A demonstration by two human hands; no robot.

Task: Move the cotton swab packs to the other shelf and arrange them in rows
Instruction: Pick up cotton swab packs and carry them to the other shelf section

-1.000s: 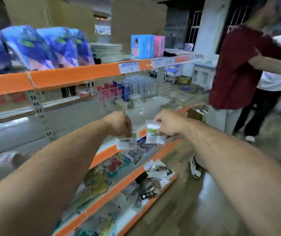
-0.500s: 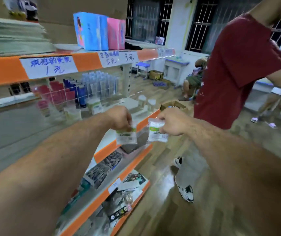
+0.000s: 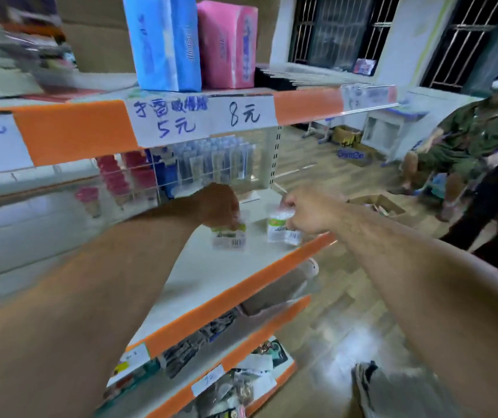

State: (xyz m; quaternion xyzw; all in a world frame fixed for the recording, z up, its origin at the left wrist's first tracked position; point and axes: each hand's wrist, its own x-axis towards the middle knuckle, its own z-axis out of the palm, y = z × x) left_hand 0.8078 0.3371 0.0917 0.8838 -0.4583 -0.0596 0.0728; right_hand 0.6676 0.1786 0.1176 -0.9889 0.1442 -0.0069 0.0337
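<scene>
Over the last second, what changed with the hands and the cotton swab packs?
Both hands carried their packs forward, from in front of the shelving to over the white shelf. The left hand holds the left pack low over it; the right hand holds the right pack alongside. Nothing was let go: each hand still pinches one pack.

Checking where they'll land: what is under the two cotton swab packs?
A white shelf lies below the left pack and right pack. The left hand and right hand cover their tops; whether they touch the shelf is unclear.
</scene>
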